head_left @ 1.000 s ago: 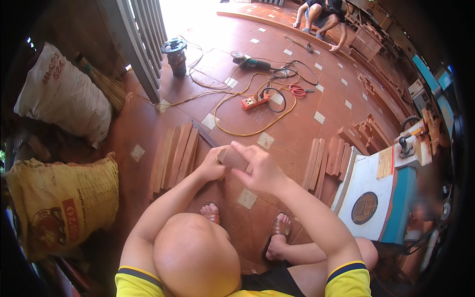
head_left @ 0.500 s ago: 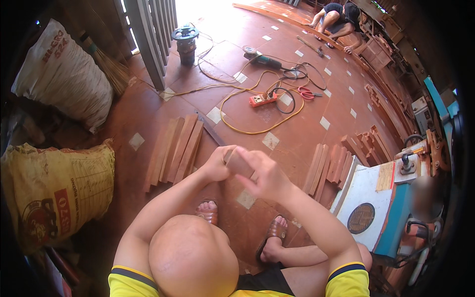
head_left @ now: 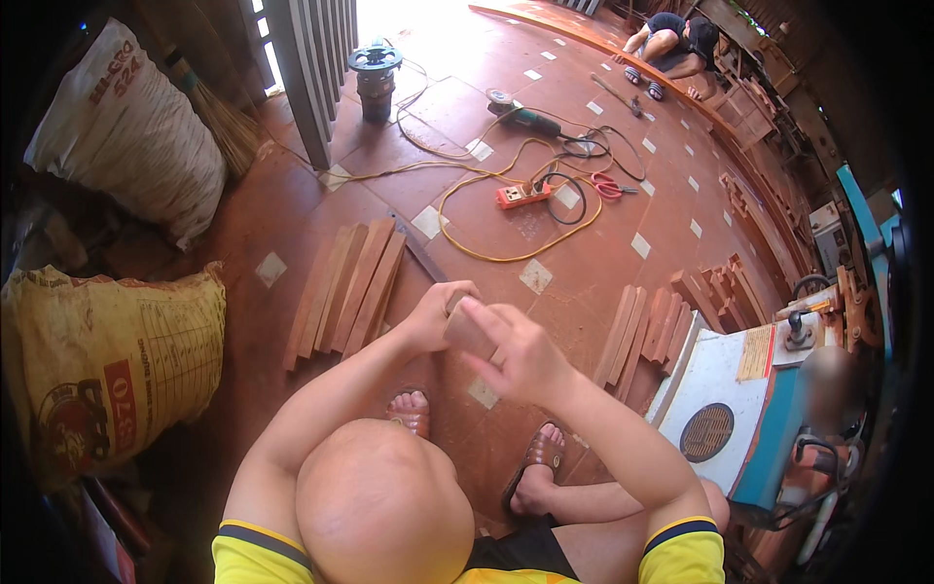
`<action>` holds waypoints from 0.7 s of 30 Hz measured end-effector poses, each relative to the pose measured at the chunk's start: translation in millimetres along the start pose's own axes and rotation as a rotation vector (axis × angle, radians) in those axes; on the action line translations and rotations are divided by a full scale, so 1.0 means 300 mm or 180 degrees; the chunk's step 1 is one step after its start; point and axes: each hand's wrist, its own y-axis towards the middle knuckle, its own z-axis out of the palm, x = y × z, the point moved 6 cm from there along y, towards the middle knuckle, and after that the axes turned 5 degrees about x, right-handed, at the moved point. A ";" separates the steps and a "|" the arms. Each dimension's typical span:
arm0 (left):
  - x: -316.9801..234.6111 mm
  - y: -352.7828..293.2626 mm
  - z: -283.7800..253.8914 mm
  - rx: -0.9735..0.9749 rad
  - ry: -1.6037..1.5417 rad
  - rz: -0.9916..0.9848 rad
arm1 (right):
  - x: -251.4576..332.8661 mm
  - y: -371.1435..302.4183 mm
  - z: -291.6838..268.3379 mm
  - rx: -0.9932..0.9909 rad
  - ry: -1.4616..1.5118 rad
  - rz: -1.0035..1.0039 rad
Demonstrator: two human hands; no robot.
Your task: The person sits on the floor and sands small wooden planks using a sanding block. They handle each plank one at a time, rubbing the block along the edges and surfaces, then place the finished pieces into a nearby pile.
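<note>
- Gets tight at the edges, with a yellow sack (head_left: 126, 360) and wood stack (head_left: 360, 292) on the left, white-and-teal machine (head_left: 671, 404) on the right.
- Opens up ahead across tiled floor (head_left: 574, 292).
- Looks nearly unchanged from half a second ago, still keeping the wooden block (head_left: 471, 337) raised above the floor.
- Clamps its left end in a curled left hand (head_left: 438, 319); grips it from the right with a half-spread right hand (head_left: 522, 352).

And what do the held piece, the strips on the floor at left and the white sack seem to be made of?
Held piece: possibly wood, matte brown and flat-faced; partly covered, so unsure.
Strips: likely bare wood, reddish-brown, straight and square-edged.
White sack: probably woven plastic, going by its fine creases and slight sheen.
</note>
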 end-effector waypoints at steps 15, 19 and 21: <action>-0.053 0.004 0.028 0.0041 0.0144 -0.0105 | -0.050 0.018 -0.026 -0.0240 -0.0020 0.0270; -0.048 -0.005 0.025 0.0116 0.0100 0.0010 | -0.039 0.025 -0.030 -0.0218 -0.0186 0.0217; -0.045 -0.005 0.025 0.0096 -0.0024 0.0037 | -0.041 0.030 -0.027 -0.0273 -0.0078 0.0264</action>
